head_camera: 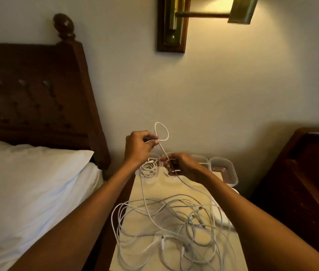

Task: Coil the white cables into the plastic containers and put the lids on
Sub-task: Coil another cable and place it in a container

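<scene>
Left hand (138, 147) pinches white cable (162, 132); small loop stands just above pinch, start of coil, I judge. Right hand (186, 168) below pinch, fingers curled round same strand to guide slack. Strand trails down to tangle (174, 227) on table (141, 194). Open containers (224, 170) just beyond right hand, ready for coil; lids not on.

Single view here, worn on the person's head, facing forward and down onto the bedside table (160, 192). It's close in: left hand (138, 146) and right hand (186, 167) over the table's far end, wall lamp (171, 24) high above it, bed (27, 182) to its left.
</scene>
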A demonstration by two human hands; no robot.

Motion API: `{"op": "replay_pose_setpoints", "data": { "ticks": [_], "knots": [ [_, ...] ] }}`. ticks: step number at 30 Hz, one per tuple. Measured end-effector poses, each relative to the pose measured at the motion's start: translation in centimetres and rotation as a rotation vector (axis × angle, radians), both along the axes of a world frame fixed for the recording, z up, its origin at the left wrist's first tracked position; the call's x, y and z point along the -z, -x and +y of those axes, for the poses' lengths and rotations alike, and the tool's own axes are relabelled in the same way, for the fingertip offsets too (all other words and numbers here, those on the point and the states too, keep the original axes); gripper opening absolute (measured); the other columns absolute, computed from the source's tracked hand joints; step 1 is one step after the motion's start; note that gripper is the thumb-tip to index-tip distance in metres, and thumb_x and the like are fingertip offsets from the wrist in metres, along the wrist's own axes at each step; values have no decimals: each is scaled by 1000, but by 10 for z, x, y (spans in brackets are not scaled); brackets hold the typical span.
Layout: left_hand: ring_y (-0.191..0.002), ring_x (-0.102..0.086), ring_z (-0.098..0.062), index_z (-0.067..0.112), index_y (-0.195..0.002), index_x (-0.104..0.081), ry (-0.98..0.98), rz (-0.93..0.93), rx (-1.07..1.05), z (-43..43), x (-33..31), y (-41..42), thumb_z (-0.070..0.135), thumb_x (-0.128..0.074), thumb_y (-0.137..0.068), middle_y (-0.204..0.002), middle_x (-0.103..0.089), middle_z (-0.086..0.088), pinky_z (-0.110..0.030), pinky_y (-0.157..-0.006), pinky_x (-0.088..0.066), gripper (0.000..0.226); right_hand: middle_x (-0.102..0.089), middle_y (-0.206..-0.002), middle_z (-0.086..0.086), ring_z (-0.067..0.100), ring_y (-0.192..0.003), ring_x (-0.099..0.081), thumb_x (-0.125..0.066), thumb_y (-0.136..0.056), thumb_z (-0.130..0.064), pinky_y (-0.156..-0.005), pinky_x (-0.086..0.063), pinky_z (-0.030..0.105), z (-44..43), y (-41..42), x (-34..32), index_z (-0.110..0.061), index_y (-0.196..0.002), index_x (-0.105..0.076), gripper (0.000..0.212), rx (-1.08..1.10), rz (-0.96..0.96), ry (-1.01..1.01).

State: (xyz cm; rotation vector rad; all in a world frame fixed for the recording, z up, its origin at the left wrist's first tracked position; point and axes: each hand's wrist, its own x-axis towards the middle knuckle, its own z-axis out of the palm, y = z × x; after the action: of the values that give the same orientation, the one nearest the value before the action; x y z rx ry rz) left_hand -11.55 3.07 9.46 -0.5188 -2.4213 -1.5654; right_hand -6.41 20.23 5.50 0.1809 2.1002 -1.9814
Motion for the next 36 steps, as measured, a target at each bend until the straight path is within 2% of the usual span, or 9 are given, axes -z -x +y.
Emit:
{"op": "replay_pose_setpoints", "data": {
  "ticks": [6,11,14,17,20,25,31,34,36],
  "knots": [
    [-58,-68,-6,19,-81,-76,-234,33,-68,-13,-83,-29,14,-83,-78,-68,-73,4,-19,-60,-51,9,-48,-76,2,11,-64,-38,-41,-104,-21,-57,-31,23,31,-48,-87,-8,-97,-66,29,262,315,-229],
    [-64,-70,-21,23,-74,-71,-284,137,-85,-21,-136,-48,9,-75,-85,-69,-72,2,-36,-70,-61,19,-52,-78,1,9,-63,-40,-46,-103,-22,-53,-33,20,54,-74,-157,-7,-102,-69,28,448,502,-412],
    [-63,-70,-22,19,-79,-72,-252,231,-106,-24,-160,-59,10,-73,-88,-68,-71,0,-40,-69,-61,12,-54,-75,3,14,-64,-43,-50,-101,-22,-56,-35,27,57,-85,-193,-8,-98,-71,26,534,607,-490],
    [-64,-71,-23,31,-72,-70,-218,246,-124,-32,-174,-54,16,-73,-88,-66,-71,3,-47,-68,-60,22,-60,-80,5,15,-67,-48,-52,-100,-22,-57,-37,26,57,-96,-225,-7,-101,-71,24,580,662,-547],
    [-64,-70,-23,33,-69,-72,-226,198,-191,-47,-189,-49,30,-69,-90,-67,-72,9,-40,-66,-59,22,-66,-95,9,15,-79,-56,-57,-98,-21,-68,-43,24,65,-106,-251,-3,-108,-69,24,653,703,-596],
    [-61,-58,-10,5,-96,-74,-184,132,-215,-67,-204,-61,16,-61,-98,-79,-73,-10,-18,-58,-41,18,-68,-105,13,20,-94,-61,-61,-95,-20,-81,-48,27,79,-119,-273,-1,-111,-67,26,695,730,-632],
    [-90,-68,-22,27,-70,-66,78,94,-198,-64,-207,-65,12,-52,-97,-88,-74,-1,-31,-79,-50,34,-69,-103,14,19,-91,-61,-62,-95,-18,-77,-45,20,47,-122,-297,0,-109,-68,24,652,866,-622],
    [-109,-63,-26,17,-97,-68,118,-13,-63,-53,-219,-78,24,-58,-98,-112,-70,-7,-34,-89,-48,12,-70,-104,12,15,-92,-59,-62,-95,-18,-75,-39,12,29,-123,-314,-1,-108,-70,23,617,932,-624],
    [-126,-52,-31,14,-134,-50,117,-59,-26,-46,-233,-85,34,-67,-93,-139,-54,-12,-40,-100,-45,49,-70,-102,10,12,-90,-58,-63,-94,-18,-71,-34,2,21,-123,-324,-2,-106,-71,22,578,987,-687]
  ]
}}
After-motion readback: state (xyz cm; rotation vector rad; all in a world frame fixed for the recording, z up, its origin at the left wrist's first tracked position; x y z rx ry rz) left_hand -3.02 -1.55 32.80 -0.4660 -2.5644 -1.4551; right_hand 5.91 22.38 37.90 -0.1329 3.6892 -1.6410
